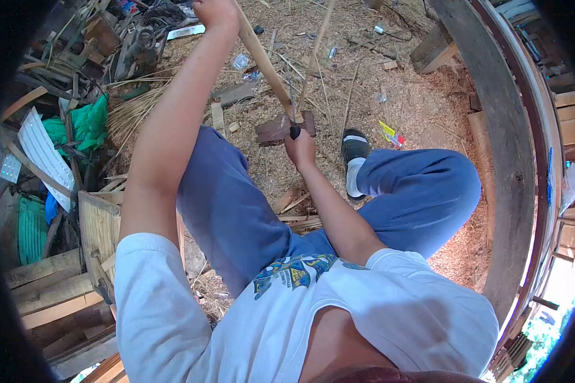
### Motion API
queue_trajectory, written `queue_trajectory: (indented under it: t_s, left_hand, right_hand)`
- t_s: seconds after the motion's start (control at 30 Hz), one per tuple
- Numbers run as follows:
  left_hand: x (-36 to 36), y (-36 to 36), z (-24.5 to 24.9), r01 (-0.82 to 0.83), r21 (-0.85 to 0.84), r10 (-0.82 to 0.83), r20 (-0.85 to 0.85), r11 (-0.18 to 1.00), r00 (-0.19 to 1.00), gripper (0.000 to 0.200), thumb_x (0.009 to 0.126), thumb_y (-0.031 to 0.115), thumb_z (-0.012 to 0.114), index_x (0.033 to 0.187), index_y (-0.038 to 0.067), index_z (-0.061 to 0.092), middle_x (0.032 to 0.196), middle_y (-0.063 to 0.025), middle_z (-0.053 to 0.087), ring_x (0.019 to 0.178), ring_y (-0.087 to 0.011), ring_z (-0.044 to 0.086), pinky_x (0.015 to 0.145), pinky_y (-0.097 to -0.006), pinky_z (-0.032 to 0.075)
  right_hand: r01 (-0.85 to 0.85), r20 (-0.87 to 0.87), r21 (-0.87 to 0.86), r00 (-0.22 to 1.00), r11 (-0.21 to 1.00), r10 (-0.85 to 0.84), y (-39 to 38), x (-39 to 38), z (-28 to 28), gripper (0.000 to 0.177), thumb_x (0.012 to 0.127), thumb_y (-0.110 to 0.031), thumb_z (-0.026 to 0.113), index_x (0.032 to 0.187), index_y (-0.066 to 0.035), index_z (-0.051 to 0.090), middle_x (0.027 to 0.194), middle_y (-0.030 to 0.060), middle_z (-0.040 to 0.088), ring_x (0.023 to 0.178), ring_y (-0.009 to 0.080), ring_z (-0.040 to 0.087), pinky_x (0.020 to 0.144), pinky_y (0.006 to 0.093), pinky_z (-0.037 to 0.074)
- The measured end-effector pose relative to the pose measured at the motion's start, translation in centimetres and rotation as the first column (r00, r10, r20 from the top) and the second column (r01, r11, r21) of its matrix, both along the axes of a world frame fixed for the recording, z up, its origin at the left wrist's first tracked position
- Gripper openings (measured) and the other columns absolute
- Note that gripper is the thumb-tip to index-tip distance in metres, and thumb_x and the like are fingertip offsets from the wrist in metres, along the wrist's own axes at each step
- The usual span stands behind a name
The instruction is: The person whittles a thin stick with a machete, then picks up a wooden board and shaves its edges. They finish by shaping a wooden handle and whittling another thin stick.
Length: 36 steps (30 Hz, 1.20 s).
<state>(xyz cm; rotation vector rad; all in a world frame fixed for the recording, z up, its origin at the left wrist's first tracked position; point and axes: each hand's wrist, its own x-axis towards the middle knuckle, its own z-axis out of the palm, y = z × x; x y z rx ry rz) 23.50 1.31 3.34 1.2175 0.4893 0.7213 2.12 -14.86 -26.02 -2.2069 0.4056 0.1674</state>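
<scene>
My left hand [216,11] is curled closed at the top edge, beside the upper end of a long pale wooden strip [262,60]; part of its grip is cut off. Slanting down, the strip's lower end rests at a dark reddish wood block [273,129] on the ground. My right hand [300,150] is wrapped round the black handle of a knife [294,131]. Its thin blade points up along the strip's lower end. A thinner pale strip [317,48] rises to the right of the blade, meeting the thick one near the bottom.
Shavings and scraps cover the ground between my legs. Thin slivers [140,108] lie in a bundle at left, near a green plastic sheet [89,124] and piled lumber [57,274]. A long dark beam [508,127] runs down the right side. A yellow-red wrapper [391,134] lies by my shoe.
</scene>
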Motion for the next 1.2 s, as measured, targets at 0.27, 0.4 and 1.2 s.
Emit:
queue_trajectory:
  t_s: [0.27, 0.4, 1.2]
  left_hand:
    - [3.5, 2.9, -3.0, -0.137, 0.240, 0.151, -0.041, 0.961, 0.988, 0.092, 0.101, 0.070, 0.025, 0.133, -0.011, 0.055, 0.135, -0.0309, 0.058, 0.128, -0.0461, 0.051, 0.108, -0.0443, 0.037]
    - [2.8, 2.6, -2.5, -0.110, 0.231, 0.106, 0.028, 0.967, 0.994, 0.092, 0.101, 0.070, 0.025, 0.134, -0.011, 0.055, 0.136, -0.0331, 0.056, 0.130, -0.0473, 0.049, 0.109, -0.0455, 0.036]
    - [1.2, 2.1, -1.3, -0.095, 0.220, 0.119, -0.097, 0.971, 0.988, 0.095, 0.100, 0.072, 0.022, 0.133, -0.010, 0.056, 0.133, -0.0309, 0.059, 0.127, -0.0456, 0.053, 0.106, -0.0460, 0.038]
  right_hand:
    - [-0.070, 0.132, 0.042, 0.989, 0.997, 0.064, 1.4, 1.6, 7.5, 0.033, 0.087, -0.033, 0.068, 0.104, -0.004, 0.068, 0.097, 0.0278, 0.070, 0.094, 0.0460, 0.067, 0.083, 0.0524, 0.053]
    - [-0.051, 0.205, 0.090, 0.978, 0.995, 0.032, 1.4, 1.1, 6.7, 0.033, 0.084, -0.031, 0.069, 0.104, -0.004, 0.069, 0.097, 0.0283, 0.069, 0.094, 0.0457, 0.067, 0.082, 0.0515, 0.053]
    - [-0.031, 0.062, 0.022, 0.998, 0.999, 0.029, 0.1, 0.7, 5.9, 0.031, 0.085, -0.032, 0.065, 0.097, -0.004, 0.070, 0.090, 0.0267, 0.070, 0.090, 0.0454, 0.068, 0.078, 0.0511, 0.053]
